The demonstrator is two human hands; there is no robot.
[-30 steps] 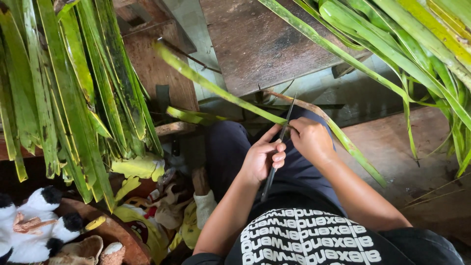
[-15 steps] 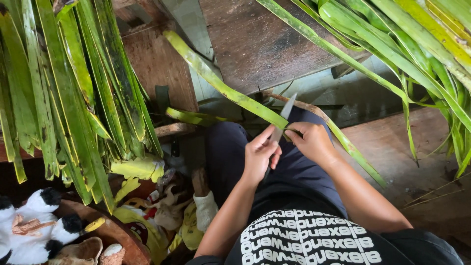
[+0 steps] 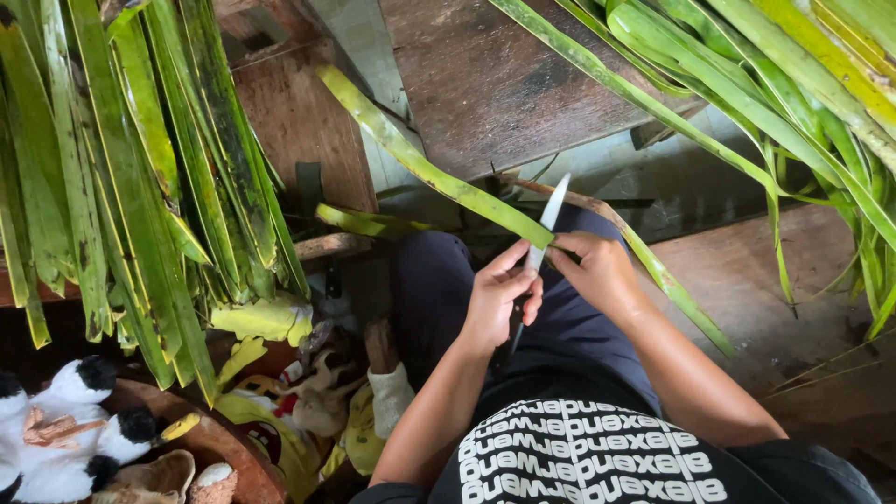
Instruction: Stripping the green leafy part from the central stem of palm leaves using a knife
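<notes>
A long green leaf strip (image 3: 439, 177) runs slantwise from the upper middle of the view down to the person's lap, where its lower end meets both hands above the dark trousers (image 3: 439, 280). The right hand (image 3: 597, 271) pinches that end between thumb and fingers, its grip clenched on the leaf. The left hand (image 3: 499, 299) is wrapped around the handle of a knife (image 3: 544, 224), its grip closed on it, and the pale blade points up and away from the body, lying right against the leaf just where the right hand holds it. A browner, drier strip (image 3: 653, 266) passes behind the right hand and trails off toward the lower right. Beyond the hands lies a dark wooden tabletop (image 3: 485, 84), with a pale concrete floor (image 3: 644, 177) showing next to it. A thick bundle of green leaves (image 3: 140, 159) hangs down on the left, and another spread of long leaves (image 3: 775, 84) fans across the upper right. At the lower left sit a black-and-white plush toy (image 3: 56, 420) and some yellow cloth (image 3: 271, 322).
</notes>
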